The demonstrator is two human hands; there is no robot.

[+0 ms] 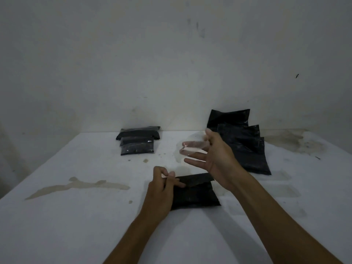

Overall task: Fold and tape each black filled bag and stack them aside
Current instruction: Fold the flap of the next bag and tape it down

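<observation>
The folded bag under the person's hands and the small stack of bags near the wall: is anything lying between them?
Head view: no objects, only bare white table with small brownish spots between the folded bag and the stack.

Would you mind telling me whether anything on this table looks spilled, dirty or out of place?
Yes: the white table carries a long brownish stain at left and a darker smudged patch at the far right corner, beside the unfolded bags. Both look like dried spills. The bags themselves appear intact.

Lighting: dim, bluish, even; source unseen. Shadows: soft, faint on table. Blur: motion-smeared right hand fingertips. Distortion: wide-angle bending at edges. Glare: none.
</observation>
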